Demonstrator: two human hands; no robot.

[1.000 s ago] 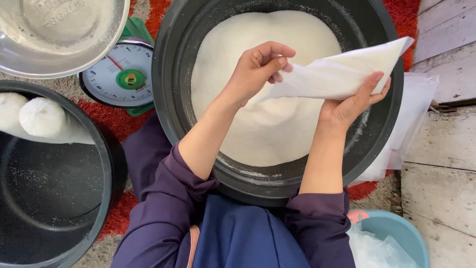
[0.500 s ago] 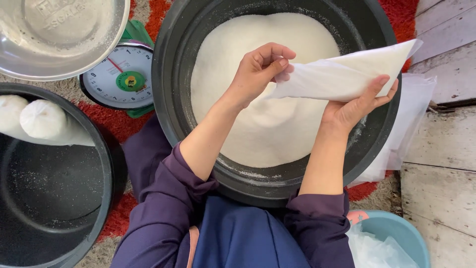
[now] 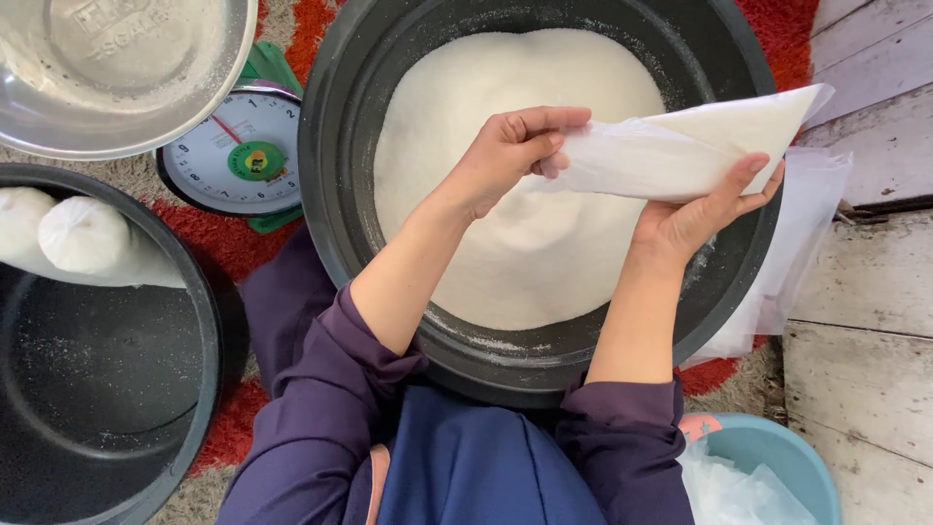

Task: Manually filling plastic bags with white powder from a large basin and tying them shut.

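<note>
A clear plastic bag (image 3: pixel 680 151) filled with white grain lies on its side above a big dark basin (image 3: pixel 335 209) heaped with the same white grain (image 3: pixel 515 233). My left hand (image 3: pixel 510 151) pinches the bag's twisted neck. My right hand (image 3: pixel 705 209) cups the bag's body from below, thumb along its side. Both arms wear purple sleeves pushed up past the wrists.
A dial scale (image 3: pixel 238 146) with a metal bowl (image 3: pixel 117 73) sits at upper left. A second dark basin (image 3: pixel 107 389) at left holds filled bags (image 3: pixel 83 233). Empty plastic bags (image 3: pixel 797 253) lie at right on wooden boards (image 3: pixel 865 369). A blue bucket (image 3: pixel 777 457) is at lower right.
The bag has tipped slightly, its far end lifting a little, while my left hand keeps working the neck. My right hand has shifted slightly along the bag's underside.
</note>
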